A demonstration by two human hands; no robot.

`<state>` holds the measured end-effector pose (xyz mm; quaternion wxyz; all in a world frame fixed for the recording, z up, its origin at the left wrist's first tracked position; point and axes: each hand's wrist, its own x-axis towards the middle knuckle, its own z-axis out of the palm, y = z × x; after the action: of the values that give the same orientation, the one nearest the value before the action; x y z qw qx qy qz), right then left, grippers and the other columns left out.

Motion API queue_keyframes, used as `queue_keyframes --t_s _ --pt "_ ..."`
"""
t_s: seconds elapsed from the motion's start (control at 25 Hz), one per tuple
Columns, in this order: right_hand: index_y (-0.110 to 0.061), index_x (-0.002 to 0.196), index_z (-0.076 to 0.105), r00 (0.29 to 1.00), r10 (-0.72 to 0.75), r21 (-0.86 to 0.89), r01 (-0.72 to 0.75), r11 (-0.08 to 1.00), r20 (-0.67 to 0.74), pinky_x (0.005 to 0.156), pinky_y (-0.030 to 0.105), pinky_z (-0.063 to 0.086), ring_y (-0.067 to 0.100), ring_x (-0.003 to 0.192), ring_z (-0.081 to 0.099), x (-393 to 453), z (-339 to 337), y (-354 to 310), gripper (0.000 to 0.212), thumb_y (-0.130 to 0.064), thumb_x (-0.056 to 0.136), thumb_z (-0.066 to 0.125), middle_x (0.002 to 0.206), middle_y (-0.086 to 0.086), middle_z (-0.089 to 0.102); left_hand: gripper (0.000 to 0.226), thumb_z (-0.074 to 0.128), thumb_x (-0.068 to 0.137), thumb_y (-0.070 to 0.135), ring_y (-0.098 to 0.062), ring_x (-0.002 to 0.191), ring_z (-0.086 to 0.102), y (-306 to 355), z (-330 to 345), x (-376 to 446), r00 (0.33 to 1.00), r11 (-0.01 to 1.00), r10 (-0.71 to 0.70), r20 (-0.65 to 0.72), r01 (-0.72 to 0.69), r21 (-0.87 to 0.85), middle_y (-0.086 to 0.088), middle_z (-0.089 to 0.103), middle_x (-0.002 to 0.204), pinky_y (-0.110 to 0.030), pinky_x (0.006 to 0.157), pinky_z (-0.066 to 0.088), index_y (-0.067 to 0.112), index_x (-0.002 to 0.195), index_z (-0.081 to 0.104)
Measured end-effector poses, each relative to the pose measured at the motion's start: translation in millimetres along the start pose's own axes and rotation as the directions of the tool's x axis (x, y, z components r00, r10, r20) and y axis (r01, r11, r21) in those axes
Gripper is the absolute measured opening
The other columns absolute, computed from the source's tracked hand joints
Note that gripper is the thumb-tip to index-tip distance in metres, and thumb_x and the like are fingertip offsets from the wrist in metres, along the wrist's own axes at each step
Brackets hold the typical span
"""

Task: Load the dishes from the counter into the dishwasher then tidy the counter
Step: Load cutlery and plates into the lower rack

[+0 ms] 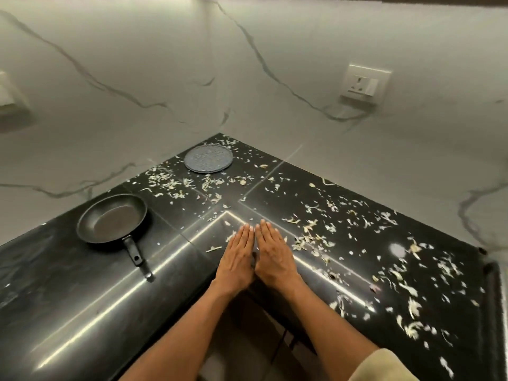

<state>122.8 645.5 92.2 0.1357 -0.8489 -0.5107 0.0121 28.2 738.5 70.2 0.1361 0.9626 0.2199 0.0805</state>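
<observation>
My left hand and my right hand lie flat, side by side, palms down on the black L-shaped counter near its inner corner. Fingers are straight and hold nothing. A black frying pan sits empty to the left, its handle pointing toward the front edge. A round grey plate lies flat in the far corner by the wall. Pale vegetable peelings are scattered across the middle and right of the counter.
Marble-patterned walls enclose the counter at the back. A white wall socket is on the right wall. A dark edge shows at the far right. The floor is visible between my forearms below the counter's inner corner.
</observation>
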Motion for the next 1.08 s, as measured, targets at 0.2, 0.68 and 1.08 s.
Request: queue_keyframes --t_s 0.2,0.68,1.08 --pt "-0.005 0.158 -0.002 0.989 -0.13 -0.006 0.131 0.991 0.067 0.126 0.038 -0.003 0.024 0.155 -0.008 70.1 4.9 1.5 0.068 -0.023 0.101 0.029 0.167 0.012 -0.007 0.071 0.034 0.1 0.026 -0.016 0.151 -0.015 -34.1 -15.2 32.2 0.99 0.99 -0.142 -0.002 0.142 0.002 -0.004 -0.015 0.163 -0.031 0.123 -0.01 0.01 0.157 -0.006" --pt "-0.006 0.159 0.001 0.97 -0.129 0.014 0.129 0.992 0.208 0.125 0.036 -0.005 0.024 0.154 -0.008 257.4 48.5 -15.1 0.069 -0.028 0.103 0.035 0.167 0.013 -0.006 0.091 0.046 0.085 0.004 -0.012 0.15 -0.017 -168.3 -31.6 160.5 0.966 0.965 -0.258 0.023 0.258 -0.036 -0.003 -0.014 0.165 -0.035 0.125 -0.003 0.016 0.157 -0.008" --pt "-0.004 0.159 0.008 0.945 0.131 0.092 -0.166 0.982 0.3 0.126 0.037 0.006 0.023 0.155 0.005 408.1 74.8 -28.9 0.07 -0.033 0.103 0.039 0.167 0.013 0.005 0.079 0.044 0.092 0.011 -0.021 0.153 -0.006 -291.3 -48.3 302.1 0.958 0.966 -0.246 0.149 0.255 -0.044 -0.01 -0.005 0.166 -0.041 0.125 0.005 0.009 0.158 0.0"
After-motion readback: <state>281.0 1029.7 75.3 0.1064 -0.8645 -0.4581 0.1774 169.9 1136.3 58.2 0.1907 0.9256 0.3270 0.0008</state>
